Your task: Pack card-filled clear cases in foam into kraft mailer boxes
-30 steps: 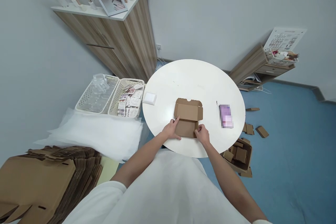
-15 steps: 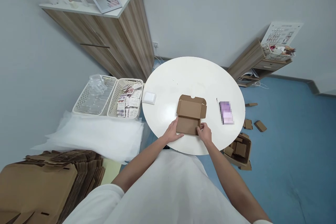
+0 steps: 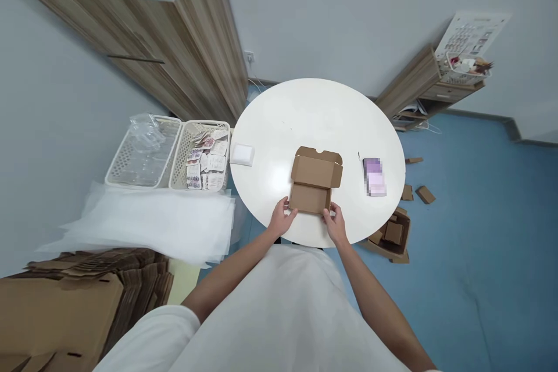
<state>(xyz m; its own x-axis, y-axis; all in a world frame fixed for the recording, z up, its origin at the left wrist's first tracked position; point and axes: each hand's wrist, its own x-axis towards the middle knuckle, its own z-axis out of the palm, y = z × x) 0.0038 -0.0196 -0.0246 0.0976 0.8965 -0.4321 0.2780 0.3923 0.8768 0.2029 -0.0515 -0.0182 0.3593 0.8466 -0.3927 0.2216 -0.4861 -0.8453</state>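
Observation:
A brown cardboard box [image 3: 310, 198] lies on the round white table [image 3: 322, 104], near the edge closest to me. Its lid is raised and tilted back, with side flaps spread, and nothing shows inside the tray. My left hand [image 3: 282, 218] grips the near left corner, thumb at the front wall and fingers along the side. At the near right corner, my right hand [image 3: 335, 224] holds the box in the same way. A purple and pink item [image 3: 375, 177], partly pixelated, rests to the right. White square pads [image 3: 242, 154] lie at the table's left edge.
Left of the table stand two white baskets, one with clear plastic [image 3: 148, 133], one with printed packets [image 3: 209, 165]. White sheets [image 3: 152, 221] and stacked flat cardboard [image 3: 61, 314] lie nearer. A carton of small boxes [image 3: 383, 247] is on the floor at right.
The view has shifted slightly. My left hand has closed from spread fingers onto the box's left corner. My right hand now has its thumb at the front wall and fingers along the right side.

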